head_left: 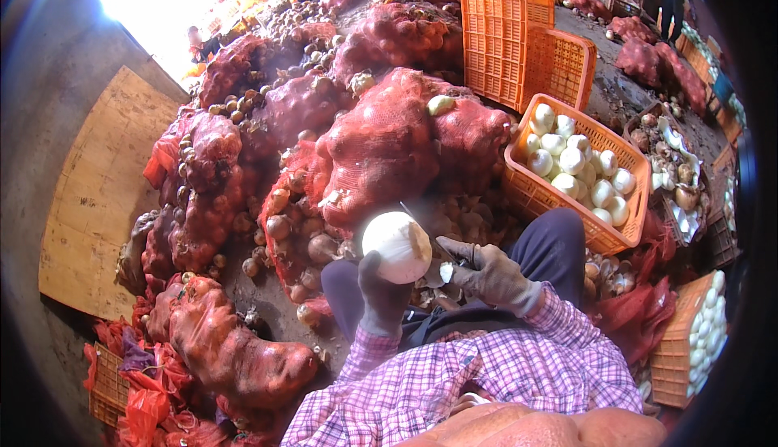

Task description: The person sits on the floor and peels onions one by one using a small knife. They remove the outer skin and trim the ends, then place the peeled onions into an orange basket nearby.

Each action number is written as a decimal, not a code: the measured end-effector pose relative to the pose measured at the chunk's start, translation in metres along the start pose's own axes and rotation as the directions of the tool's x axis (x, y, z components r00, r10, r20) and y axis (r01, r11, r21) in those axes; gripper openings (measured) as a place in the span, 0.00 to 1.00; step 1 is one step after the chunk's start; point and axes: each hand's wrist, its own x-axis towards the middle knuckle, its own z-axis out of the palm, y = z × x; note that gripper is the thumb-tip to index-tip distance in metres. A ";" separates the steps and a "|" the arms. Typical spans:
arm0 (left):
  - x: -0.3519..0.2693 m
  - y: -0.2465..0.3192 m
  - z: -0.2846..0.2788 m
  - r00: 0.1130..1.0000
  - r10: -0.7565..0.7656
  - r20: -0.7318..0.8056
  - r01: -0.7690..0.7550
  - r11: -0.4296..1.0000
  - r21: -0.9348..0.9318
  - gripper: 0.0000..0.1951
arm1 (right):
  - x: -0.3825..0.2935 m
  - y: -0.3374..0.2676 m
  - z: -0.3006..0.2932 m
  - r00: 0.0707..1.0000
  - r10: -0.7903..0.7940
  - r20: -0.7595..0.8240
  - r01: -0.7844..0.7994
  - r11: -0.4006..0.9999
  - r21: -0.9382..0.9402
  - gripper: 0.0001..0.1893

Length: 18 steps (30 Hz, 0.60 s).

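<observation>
My left hand (384, 294), in a grey work glove, holds a large, mostly peeled white onion (394, 247) from below, above my lap. A brownish patch of skin shows on the onion's right side. My right hand (486, 274), gloved too, is closed around a knife (439, 246) just right of the onion; its thin blade points up and left beside the onion, and the handle is mostly hidden by the fingers. A small white piece of peel (446, 272) is at the right hand's fingers. Onion skins lie below, between my knees.
An orange plastic crate (513, 182) of peeled onions stands beyond my right knee, with stacked crates (493, 46) behind it. Red mesh sacks of onions (383, 143) crowd the front and left. Another crate of peeled onions (671, 350) is at the right. People sit and stand farther off.
</observation>
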 end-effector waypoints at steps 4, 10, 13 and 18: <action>0.000 0.000 0.000 0.999 0.028 -0.016 -0.028 0.999 0.034 0.32 | -0.001 -0.009 0.001 1.000 -0.012 0.024 0.012 0.999 -0.030 0.30; 0.000 -0.001 0.005 0.997 0.063 -0.049 -0.052 0.981 0.186 0.33 | -0.001 -0.006 0.000 0.997 0.075 0.033 -0.075 0.997 0.011 0.28; -0.001 -0.001 0.001 0.997 0.007 -0.082 -0.008 1.000 -0.014 0.36 | 0.001 -0.002 0.001 0.999 -0.032 0.036 0.032 0.999 -0.005 0.30; 0.000 0.000 0.011 1.000 -0.003 -0.024 0.003 1.000 0.007 0.39 | 0.002 -0.003 0.002 0.999 0.010 0.033 -0.010 1.000 -0.007 0.29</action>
